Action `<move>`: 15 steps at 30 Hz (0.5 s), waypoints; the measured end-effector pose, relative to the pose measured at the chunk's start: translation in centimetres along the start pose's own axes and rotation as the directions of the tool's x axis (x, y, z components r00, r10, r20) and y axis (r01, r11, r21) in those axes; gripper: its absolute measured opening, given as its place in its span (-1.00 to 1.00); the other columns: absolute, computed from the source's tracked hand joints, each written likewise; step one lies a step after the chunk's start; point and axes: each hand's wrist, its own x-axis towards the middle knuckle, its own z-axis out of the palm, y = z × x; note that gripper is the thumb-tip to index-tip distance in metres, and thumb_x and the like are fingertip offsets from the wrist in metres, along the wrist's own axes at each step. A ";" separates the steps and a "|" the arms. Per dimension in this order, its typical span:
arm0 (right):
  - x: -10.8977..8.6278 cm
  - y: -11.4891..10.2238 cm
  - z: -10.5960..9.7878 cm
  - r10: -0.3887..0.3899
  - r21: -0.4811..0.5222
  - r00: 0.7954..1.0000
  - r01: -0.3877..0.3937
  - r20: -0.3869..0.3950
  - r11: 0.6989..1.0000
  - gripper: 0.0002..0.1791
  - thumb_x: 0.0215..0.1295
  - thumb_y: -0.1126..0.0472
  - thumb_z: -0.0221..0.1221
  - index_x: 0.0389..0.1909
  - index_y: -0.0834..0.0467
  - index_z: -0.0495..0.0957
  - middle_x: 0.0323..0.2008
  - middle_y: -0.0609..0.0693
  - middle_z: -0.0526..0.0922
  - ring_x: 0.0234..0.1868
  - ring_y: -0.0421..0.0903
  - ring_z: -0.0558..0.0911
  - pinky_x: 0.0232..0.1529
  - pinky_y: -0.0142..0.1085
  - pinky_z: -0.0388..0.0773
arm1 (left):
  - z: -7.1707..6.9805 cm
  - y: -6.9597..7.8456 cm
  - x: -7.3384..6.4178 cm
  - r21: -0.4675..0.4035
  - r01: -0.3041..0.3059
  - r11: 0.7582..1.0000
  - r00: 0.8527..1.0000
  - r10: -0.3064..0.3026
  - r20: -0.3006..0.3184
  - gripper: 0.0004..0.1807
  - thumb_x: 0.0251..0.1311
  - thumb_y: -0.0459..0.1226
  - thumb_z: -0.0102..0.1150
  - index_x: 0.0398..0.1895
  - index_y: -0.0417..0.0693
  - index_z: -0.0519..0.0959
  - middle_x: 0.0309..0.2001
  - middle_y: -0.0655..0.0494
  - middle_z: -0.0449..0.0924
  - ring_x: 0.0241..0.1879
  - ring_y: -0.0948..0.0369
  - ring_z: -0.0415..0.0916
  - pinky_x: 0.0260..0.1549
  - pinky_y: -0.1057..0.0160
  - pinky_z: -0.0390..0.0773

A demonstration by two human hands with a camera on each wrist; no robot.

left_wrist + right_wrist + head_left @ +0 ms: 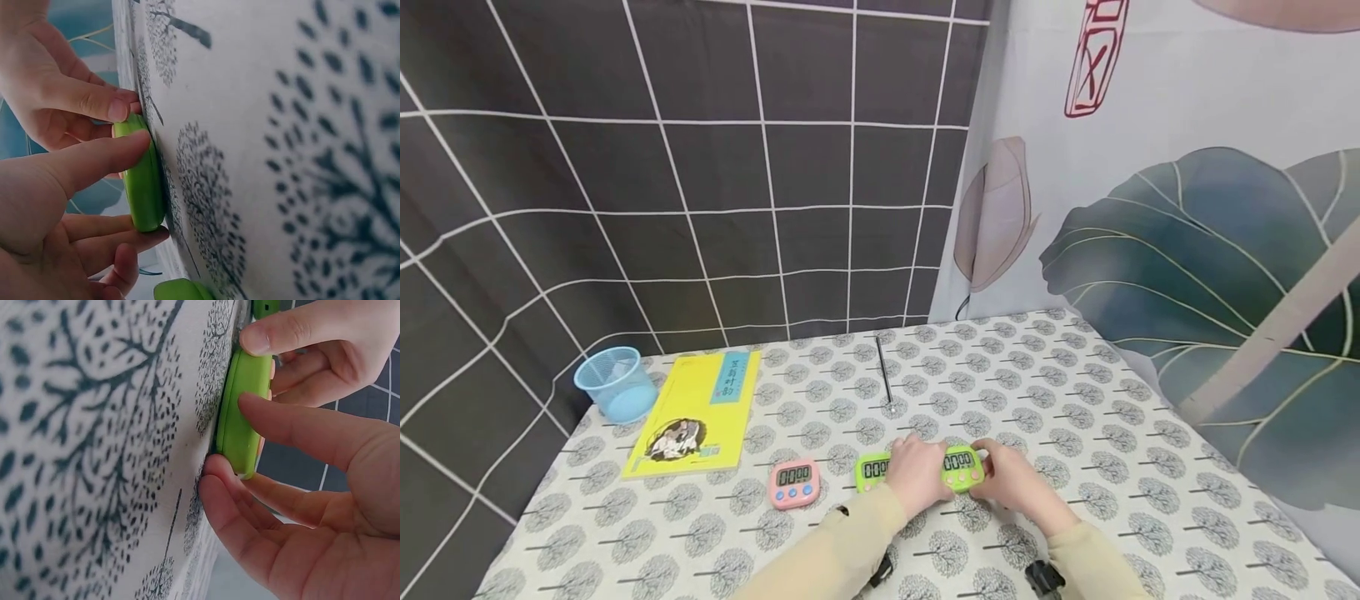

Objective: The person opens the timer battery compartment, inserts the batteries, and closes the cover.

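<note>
Two green digital timers are on the patterned cloth. My left hand (919,473) grips the right-hand green timer (961,469), thumb on its near edge and fingers at its left end. From the other side, my right hand (1011,477) holds the same timer by its right end; its thumb (278,417) presses the near edge. The left-hand green timer (870,471) lies just beyond my left hand, partly covered by it; a corner of this second timer (182,290) shows in the left wrist view. A pink timer (794,483) with blue buttons sits farther left.
A yellow book (700,408) lies at the back left beside a blue mesh basket (617,383). A thin dark rod (883,371) lies behind the timers. Dark grid-patterned fabric (715,167) hangs behind the table (925,542).
</note>
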 end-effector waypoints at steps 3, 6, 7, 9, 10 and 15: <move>0.2 -0.1 0.2 0.007 0.008 1.000 -0.007 -0.012 1.000 -0.26 -0.26 0.46 0.40 0.09 0.39 0.39 -0.46 0.00 0.52 -0.47 -0.14 0.48 -0.47 -0.34 0.49 | 0.0 0.0 0.0 0.013 0.009 1.000 1.000 -0.010 0.013 -0.23 -0.31 0.03 0.52 0.09 -0.03 0.56 -0.20 0.15 0.68 -0.34 0.25 0.35 -0.31 0.32 0.28; 0.2 -0.1 0.3 0.008 -0.001 1.000 -0.008 -0.009 1.000 -0.24 -0.25 0.45 0.41 0.11 0.40 0.38 -0.45 0.00 0.53 -0.45 -0.14 0.49 -0.42 -0.32 0.50 | 0.2 0.0 0.0 0.022 0.009 1.000 1.000 -0.009 0.019 -0.21 -0.30 0.02 0.51 0.14 0.00 0.53 -0.22 0.16 0.68 -0.36 0.25 0.32 -0.32 0.32 0.28; 0.2 0.0 0.3 0.009 -0.004 1.000 -0.009 -0.006 1.000 -0.21 -0.26 0.44 0.42 0.14 0.40 0.37 -0.45 -0.01 0.53 -0.44 -0.13 0.49 -0.40 -0.30 0.51 | 0.2 0.0 -0.1 0.021 0.005 1.000 1.000 -0.006 0.018 -0.19 -0.31 0.01 0.52 0.16 0.01 0.52 -0.22 0.16 0.68 -0.36 0.25 0.32 -0.32 0.32 0.28; 0.1 0.1 0.3 0.011 -0.014 1.000 -0.011 -0.003 1.000 -0.13 -0.27 0.39 0.45 0.19 0.40 0.32 -0.44 -0.01 0.53 -0.42 -0.14 0.49 -0.33 -0.25 0.53 | 0.4 -0.1 -0.2 0.026 -0.007 1.000 1.000 0.007 0.012 -0.13 -0.33 0.02 0.53 0.21 0.04 0.47 -0.18 0.16 0.68 -0.33 0.24 0.34 -0.30 0.31 0.29; 0.1 0.2 0.3 0.015 -0.022 1.000 -0.015 -0.003 1.000 -0.08 -0.27 0.35 0.46 0.23 0.40 0.29 -0.44 -0.02 0.52 -0.41 -0.14 0.49 -0.30 -0.23 0.53 | 0.5 -0.1 -0.3 0.036 -0.016 0.999 1.000 0.016 0.008 -0.09 -0.34 0.03 0.53 0.24 0.05 0.44 -0.14 0.15 0.67 -0.30 0.23 0.35 -0.28 0.30 0.31; -0.3 0.4 -0.1 -0.011 -0.063 1.000 0.010 -0.026 0.998 0.08 -0.24 0.11 0.50 0.32 0.38 0.18 -0.36 0.02 0.54 -0.38 -0.13 0.49 -0.28 -0.18 0.54 | 0.0 -0.8 -1.1 0.053 -0.050 0.997 0.998 0.051 -0.028 -0.01 -0.20 0.19 0.39 0.35 0.02 0.31 0.10 0.07 0.55 -0.07 0.13 0.42 -0.05 0.16 0.40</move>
